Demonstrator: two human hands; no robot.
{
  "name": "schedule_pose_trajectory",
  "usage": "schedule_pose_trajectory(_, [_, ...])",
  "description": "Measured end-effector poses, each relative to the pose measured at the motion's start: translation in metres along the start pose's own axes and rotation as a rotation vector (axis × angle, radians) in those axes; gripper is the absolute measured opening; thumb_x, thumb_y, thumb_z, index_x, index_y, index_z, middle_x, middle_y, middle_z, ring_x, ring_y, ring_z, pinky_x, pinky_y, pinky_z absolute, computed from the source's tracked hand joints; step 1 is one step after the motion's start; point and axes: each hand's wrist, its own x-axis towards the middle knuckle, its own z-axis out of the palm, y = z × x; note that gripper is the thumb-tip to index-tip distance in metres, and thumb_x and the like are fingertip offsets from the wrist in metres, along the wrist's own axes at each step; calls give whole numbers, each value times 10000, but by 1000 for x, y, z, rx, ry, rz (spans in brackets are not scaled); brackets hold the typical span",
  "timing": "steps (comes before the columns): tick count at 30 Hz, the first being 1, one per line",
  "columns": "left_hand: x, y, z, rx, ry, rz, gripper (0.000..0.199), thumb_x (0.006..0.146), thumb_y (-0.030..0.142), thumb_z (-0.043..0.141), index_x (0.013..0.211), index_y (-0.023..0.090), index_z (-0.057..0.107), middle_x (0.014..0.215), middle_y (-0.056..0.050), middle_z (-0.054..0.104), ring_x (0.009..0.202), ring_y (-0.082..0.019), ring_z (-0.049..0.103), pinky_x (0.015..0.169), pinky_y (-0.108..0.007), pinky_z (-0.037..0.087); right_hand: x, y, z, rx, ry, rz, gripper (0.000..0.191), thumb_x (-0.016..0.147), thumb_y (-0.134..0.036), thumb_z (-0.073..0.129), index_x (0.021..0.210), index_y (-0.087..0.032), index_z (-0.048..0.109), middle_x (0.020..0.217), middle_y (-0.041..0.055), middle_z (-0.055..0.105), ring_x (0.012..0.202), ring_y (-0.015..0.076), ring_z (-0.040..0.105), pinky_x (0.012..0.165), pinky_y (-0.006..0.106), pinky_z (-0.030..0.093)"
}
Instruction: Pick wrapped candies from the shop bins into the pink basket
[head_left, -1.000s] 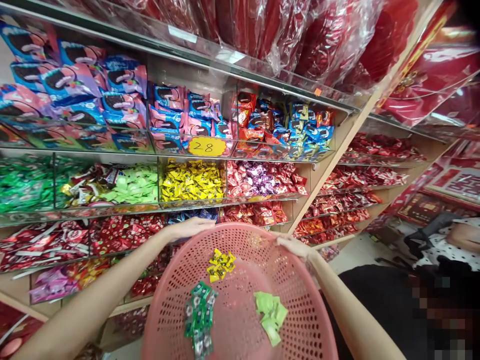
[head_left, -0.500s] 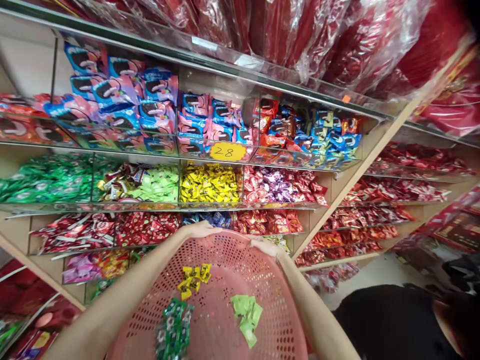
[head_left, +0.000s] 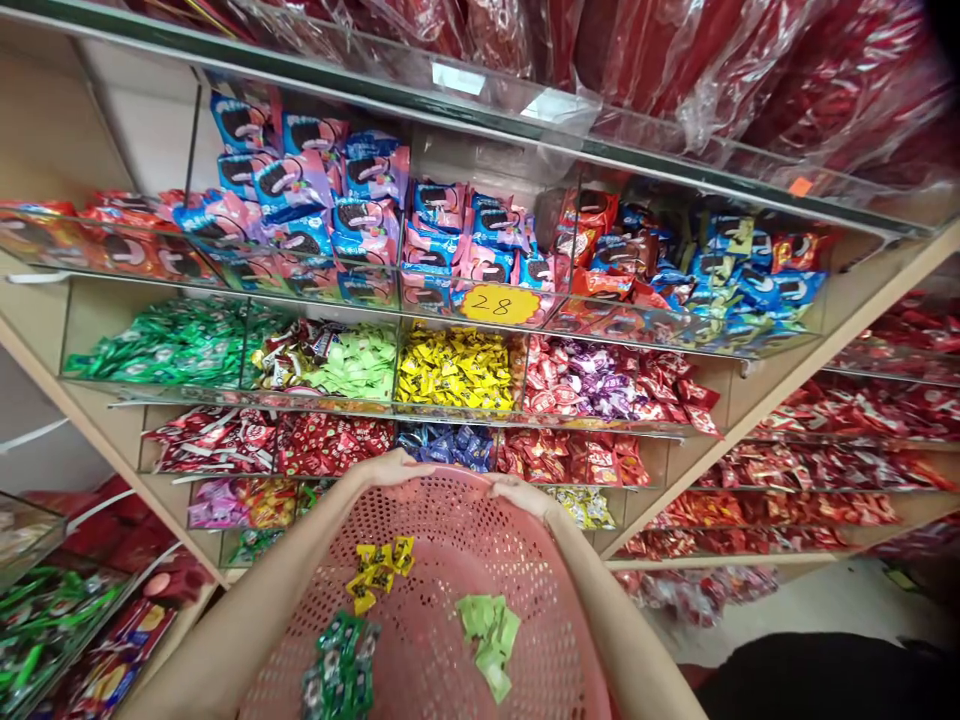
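A round pink plastic basket point(head_left: 420, 590) with a perforated wall is held out in front of me, tilted so its inside shows. My left hand point(head_left: 391, 467) is closed on its far rim at the left. On the same rim, a little to the right, my right hand point(head_left: 521, 494) grips too. Inside the basket lie three separate groups: yellow-wrapped candies point(head_left: 379, 570), dark green-wrapped candies point(head_left: 339, 668) and light green-wrapped candies point(head_left: 489, 640). My fingers are partly hidden behind the rim.
Shelves ahead hold matching yellow candies point(head_left: 456, 368), light green candies point(head_left: 360, 360) and green candies point(head_left: 180, 345). A yellow price tag point(head_left: 501, 304) reads 28. Blue-and-pink packets point(head_left: 292, 190) stack above. At lower right is a dark rounded shape point(head_left: 817, 675).
The shelves have shifted right in view, and more of the left side shows. Both hands still hold the basket, whose candies keep their groups. The dark shape at lower right has sunk lower.
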Motion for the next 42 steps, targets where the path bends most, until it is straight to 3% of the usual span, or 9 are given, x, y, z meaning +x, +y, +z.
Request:
schedule_pose_trajectory(8, [-21, -15, -22, -8, 39, -70, 688, 546, 771, 471, 633, 101, 599, 573, -67, 602, 445, -114, 519, 443, -217, 397, 25, -8, 23, 70, -52, -36, 316, 627, -276, 548, 907, -182, 660, 757, -22, 656, 750, 156, 553, 808, 295, 385])
schedule_pose_trajectory(12, [-28, -26, -28, -1, 35, -60, 676, 550, 768, 473, 601, 103, 582, 512, -53, 576, 429, -109, 509, 421, -201, 373, 23, -9, 38, 90, -8, 1, 329, 673, -429, 566, 855, -167, 649, 748, 11, 655, 720, 164, 567, 728, 293, 420])
schedule_pose_trajectory(14, [-32, -34, -31, -12, 33, -56, 667, 540, 768, 481, 585, 108, 570, 511, -51, 580, 439, -112, 515, 424, -199, 374, 22, -4, 40, 16, 110, 23, 421, 712, -542, 497, 824, -161, 637, 734, 31, 653, 667, 163, 572, 657, 289, 430])
schedule_pose_trajectory(19, [-42, -52, -39, -28, 53, -105, 700, 518, 789, 469, 612, 106, 590, 544, -70, 599, 458, -135, 540, 432, -221, 396, 25, 13, 31, -378, 686, 61, 458, 733, -588, 412, 575, -175, 532, 511, 26, 556, 475, 141, 478, 507, 263, 359])
schedule_pose_trajectory(23, [-40, -55, -46, -7, 72, -54, 694, 514, 793, 464, 594, 112, 575, 525, -54, 585, 442, -121, 521, 429, -213, 383, 35, 17, 30, -480, 841, 101, 389, 722, -522, 456, 497, -206, 481, 473, 44, 537, 508, 168, 493, 519, 271, 338])
schedule_pose_trajectory(33, [-27, -53, -52, -7, -5, -39, 702, 520, 788, 472, 655, 107, 578, 574, -74, 609, 444, -129, 536, 439, -229, 410, 55, 7, 33, -527, 930, 166, 325, 750, -384, 446, 494, -204, 530, 525, 89, 608, 523, 185, 548, 541, 277, 365])
schedule_pose_trajectory(38, [-29, -54, -55, 1, -21, -8, 703, 530, 782, 472, 644, 97, 582, 575, -78, 605, 448, -119, 532, 451, -218, 409, 42, -7, 35, -509, 955, 99, 303, 771, -362, 413, 578, -188, 569, 528, 84, 610, 488, 175, 534, 511, 264, 357])
schedule_pose_trajectory(42, [-30, -51, -61, 19, 14, 2, 702, 545, 772, 473, 664, 92, 599, 582, -77, 606, 448, -116, 522, 452, -218, 391, 12, -34, 47, -502, 952, -20, 316, 771, -408, 437, 607, -169, 561, 503, 45, 577, 437, 140, 471, 474, 248, 332])
